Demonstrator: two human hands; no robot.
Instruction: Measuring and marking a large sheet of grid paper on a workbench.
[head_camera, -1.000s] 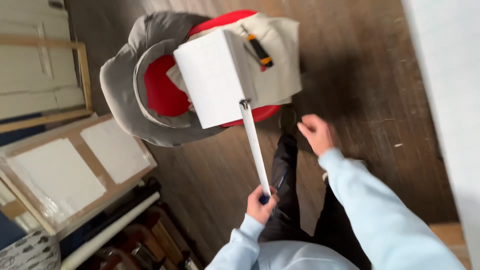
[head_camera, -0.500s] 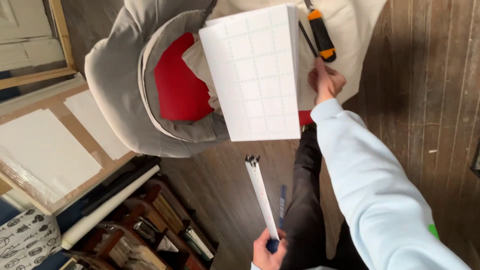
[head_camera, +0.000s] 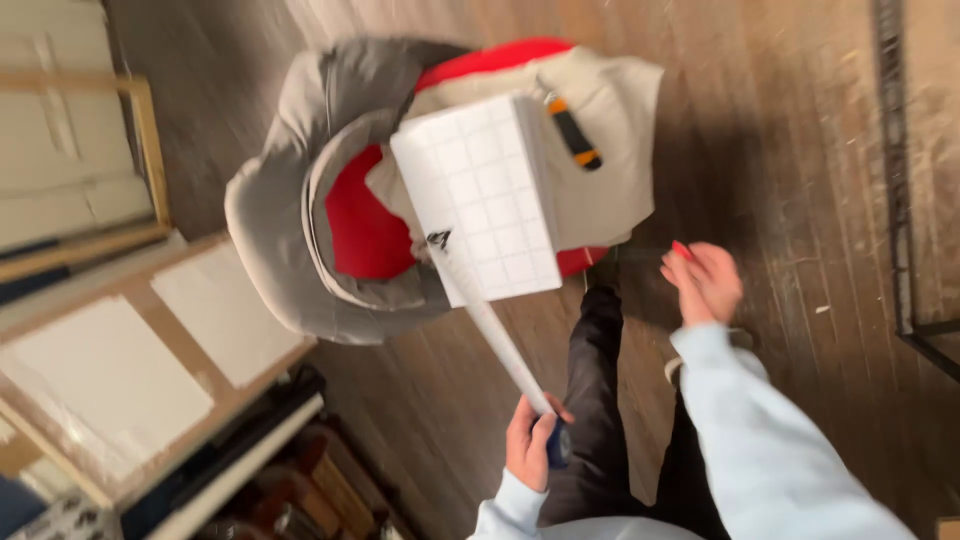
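My right hand (head_camera: 705, 280) has come back from the gridded board (head_camera: 485, 205) at upper centre, fingers now loose and apart, while my left grip (head_camera: 530, 450) stays clamped on the white tube (head_camera: 500, 345).

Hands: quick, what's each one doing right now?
Left hand: closed on a long white tool with a dark blue handle.
Right hand: open, holding nothing, in the air.

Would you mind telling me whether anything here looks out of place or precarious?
The white gridded board lies tilted on the red chair, overhanging its edge, with a grey jacket heaped beneath. An orange-and-black knife rests loose on the pale cloth.
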